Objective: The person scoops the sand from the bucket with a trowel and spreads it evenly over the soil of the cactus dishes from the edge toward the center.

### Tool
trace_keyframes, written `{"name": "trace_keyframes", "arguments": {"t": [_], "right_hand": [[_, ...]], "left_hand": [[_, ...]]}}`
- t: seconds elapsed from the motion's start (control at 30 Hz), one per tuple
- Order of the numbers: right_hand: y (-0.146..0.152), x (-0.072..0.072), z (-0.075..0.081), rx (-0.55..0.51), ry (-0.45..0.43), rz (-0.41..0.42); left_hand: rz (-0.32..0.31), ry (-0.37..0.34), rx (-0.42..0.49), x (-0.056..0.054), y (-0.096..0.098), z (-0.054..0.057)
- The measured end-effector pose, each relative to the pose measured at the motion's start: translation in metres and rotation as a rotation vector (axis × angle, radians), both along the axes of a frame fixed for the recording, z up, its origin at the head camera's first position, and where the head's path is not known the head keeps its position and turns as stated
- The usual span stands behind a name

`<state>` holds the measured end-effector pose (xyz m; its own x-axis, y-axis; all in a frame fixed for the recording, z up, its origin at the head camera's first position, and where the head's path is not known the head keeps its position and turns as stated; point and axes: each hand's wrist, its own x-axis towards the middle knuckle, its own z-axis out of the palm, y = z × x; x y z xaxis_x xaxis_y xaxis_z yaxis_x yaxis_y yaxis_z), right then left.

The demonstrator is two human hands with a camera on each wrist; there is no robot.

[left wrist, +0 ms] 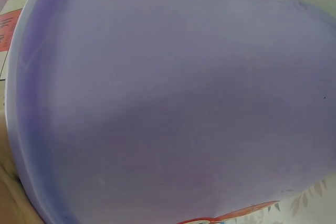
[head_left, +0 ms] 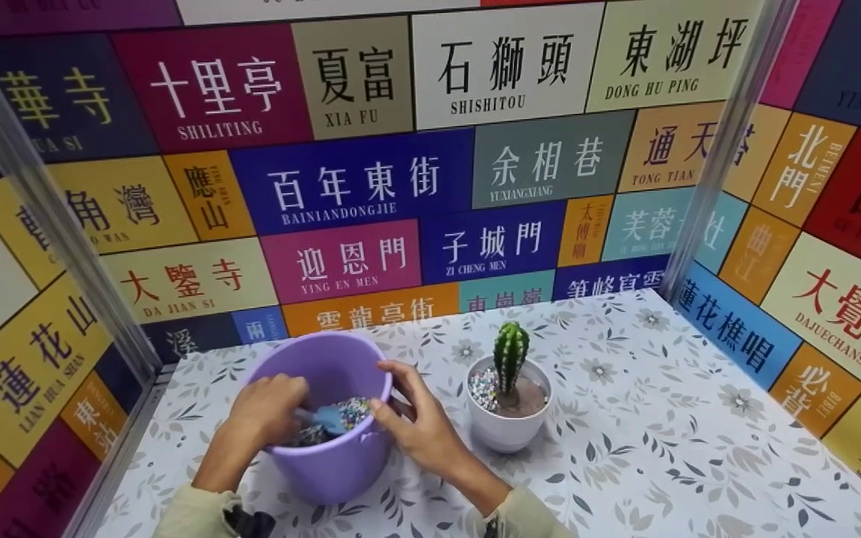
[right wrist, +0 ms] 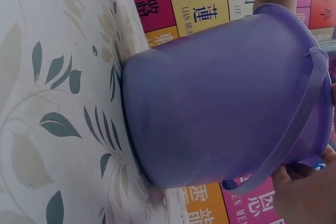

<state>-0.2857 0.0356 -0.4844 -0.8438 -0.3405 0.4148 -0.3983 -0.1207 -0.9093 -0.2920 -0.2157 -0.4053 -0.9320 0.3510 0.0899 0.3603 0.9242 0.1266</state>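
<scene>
A purple bucket (head_left: 333,474) stands on the table, with small multicoloured pebbles (head_left: 356,411) inside. My left hand (head_left: 270,407) reaches over its left rim and grips a light-blue scoop (head_left: 329,420), whose blade lies among the pebbles. On the opposite side, my right hand (head_left: 423,415) holds the bucket's rim, thumb and fingers on either side of it. The right wrist view shows the bucket's handle (right wrist: 289,129) hanging down along the outer wall. Mostly the bucket's outer wall (left wrist: 173,98) fills the left wrist view, hiding the scoop.
Right of the bucket stands a white pot (head_left: 509,433) with a green cactus (head_left: 510,355). Pebbles cover its left part; a brown surface shows at the right. A floral cloth (head_left: 625,448) covers the table. Panels with printed signs (head_left: 356,187) rise behind and at both sides.
</scene>
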Motion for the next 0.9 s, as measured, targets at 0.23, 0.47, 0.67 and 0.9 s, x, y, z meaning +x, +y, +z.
{"name": "trace_keyframes", "arguments": {"t": [0.23, 0.47, 0.67, 0.9], "right_hand": [[0.0024, 0.0006, 0.0004, 0.002, -0.007, 0.000], [0.0021, -0.0011, -0.0018, 0.012, 0.002, 0.000], [0.0032, -0.0003, -0.0008, 0.030, 0.012, -0.015], [0.0031, 0.0003, 0.0020, 0.043, -0.003, -0.018]], "left_hand": [[-0.016, -0.015, 0.039, -0.0019, 0.0006, -0.0005], [-0.009, -0.059, 0.102, -0.0003, -0.0003, -0.0006], [-0.022, -0.054, 0.144, 0.0012, -0.0025, 0.0017], [-0.029, -0.066, 0.204, 0.0008, -0.0062, 0.0078]]}}
